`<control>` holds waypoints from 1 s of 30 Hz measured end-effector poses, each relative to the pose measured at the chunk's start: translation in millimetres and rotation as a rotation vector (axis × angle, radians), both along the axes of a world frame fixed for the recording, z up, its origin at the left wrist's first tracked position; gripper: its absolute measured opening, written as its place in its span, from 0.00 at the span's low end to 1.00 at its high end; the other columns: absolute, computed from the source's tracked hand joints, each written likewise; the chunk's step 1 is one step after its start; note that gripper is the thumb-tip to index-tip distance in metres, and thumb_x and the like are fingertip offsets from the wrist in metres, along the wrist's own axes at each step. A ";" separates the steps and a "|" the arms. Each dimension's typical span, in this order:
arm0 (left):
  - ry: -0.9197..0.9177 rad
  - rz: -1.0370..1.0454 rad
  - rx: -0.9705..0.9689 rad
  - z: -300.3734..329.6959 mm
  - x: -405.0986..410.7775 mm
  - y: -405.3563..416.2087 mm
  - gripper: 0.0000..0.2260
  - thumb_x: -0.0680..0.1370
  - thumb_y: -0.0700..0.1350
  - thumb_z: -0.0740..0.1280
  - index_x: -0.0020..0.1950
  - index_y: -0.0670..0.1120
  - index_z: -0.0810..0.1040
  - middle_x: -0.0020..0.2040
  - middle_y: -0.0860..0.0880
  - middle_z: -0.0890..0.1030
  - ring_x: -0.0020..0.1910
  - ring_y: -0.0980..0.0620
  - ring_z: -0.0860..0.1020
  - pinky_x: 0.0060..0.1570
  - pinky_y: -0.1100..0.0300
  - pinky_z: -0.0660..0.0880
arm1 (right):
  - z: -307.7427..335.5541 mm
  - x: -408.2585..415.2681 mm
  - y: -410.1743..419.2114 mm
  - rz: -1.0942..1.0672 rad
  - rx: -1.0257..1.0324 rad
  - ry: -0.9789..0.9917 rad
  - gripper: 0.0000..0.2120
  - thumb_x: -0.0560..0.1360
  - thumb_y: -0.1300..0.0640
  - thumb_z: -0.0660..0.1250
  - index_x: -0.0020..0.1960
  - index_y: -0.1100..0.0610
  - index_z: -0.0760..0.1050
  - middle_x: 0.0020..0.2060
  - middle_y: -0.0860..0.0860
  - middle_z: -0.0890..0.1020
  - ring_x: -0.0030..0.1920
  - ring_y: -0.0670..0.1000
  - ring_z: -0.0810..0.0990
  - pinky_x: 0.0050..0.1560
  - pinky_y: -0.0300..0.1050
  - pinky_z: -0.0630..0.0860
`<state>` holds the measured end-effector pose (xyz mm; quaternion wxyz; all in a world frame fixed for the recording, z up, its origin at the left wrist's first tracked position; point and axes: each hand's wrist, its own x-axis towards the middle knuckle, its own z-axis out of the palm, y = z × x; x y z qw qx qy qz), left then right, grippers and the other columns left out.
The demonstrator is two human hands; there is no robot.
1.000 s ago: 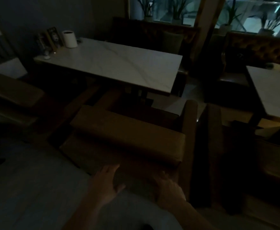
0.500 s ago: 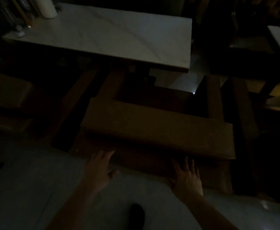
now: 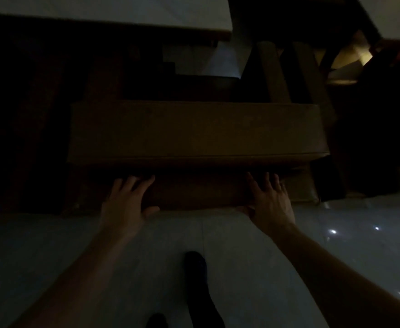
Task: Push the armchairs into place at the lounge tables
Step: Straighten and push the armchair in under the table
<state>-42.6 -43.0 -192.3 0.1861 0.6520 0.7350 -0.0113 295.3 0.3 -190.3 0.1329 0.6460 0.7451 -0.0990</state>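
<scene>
— Pale glossy tile, that's the floor [image 3: 336,256]; everything above it is dim. What is the biggest thing here?

— The lounge table [image 3: 123,10], its light marble-look top running along the upper edge. A second table [image 3: 393,13] shows only a corner at upper right.

— And the armchair?

— The brown armchair [image 3: 194,131] sits between the person and the table, its wide padded backrest square across the middle, its seat facing the table. Another armchair's arm [image 3: 308,74] stands just beside it on the right.

— The hands?

— Both lie flat on the chair's back panel, under the backrest's overhang. The left hand [image 3: 128,204] has its fingers spread wide, the grip apart; the right hand [image 3: 271,202] is the same, palm pressed, clamped on nothing. A dark shoe [image 3: 195,263] is planted between the forearms.

— Which step, then?

— I judge it the push itself, with this chair not fully tucked in. The next move calls for even pressure from both palms, so it slides straight and does not swing into its neighbour.
</scene>
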 end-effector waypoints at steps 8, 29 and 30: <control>-0.010 -0.044 0.015 3.9 -7.5 -2.7 0.31 0.76 0.59 0.67 0.77 0.59 0.60 0.74 0.53 0.63 0.73 0.42 0.57 0.58 0.43 0.73 | 6.8 -11.9 -10.4 -0.045 -0.012 -0.014 0.42 0.76 0.31 0.57 0.81 0.49 0.45 0.77 0.66 0.55 0.77 0.68 0.52 0.76 0.62 0.56; -0.043 -0.092 0.142 -15.0 -23.1 -1.2 0.30 0.75 0.55 0.71 0.76 0.58 0.65 0.74 0.52 0.68 0.72 0.42 0.61 0.60 0.43 0.72 | 6.8 -30.4 -1.5 -0.115 -0.099 -0.034 0.44 0.75 0.33 0.62 0.80 0.46 0.41 0.78 0.64 0.49 0.77 0.68 0.48 0.74 0.63 0.58; -0.042 -0.097 0.149 -14.9 -23.7 3.2 0.30 0.75 0.55 0.71 0.76 0.57 0.66 0.74 0.51 0.68 0.72 0.42 0.62 0.61 0.44 0.71 | 6.6 -31.4 2.0 -0.115 -0.091 -0.033 0.45 0.75 0.33 0.62 0.80 0.46 0.41 0.78 0.64 0.49 0.77 0.69 0.48 0.74 0.64 0.58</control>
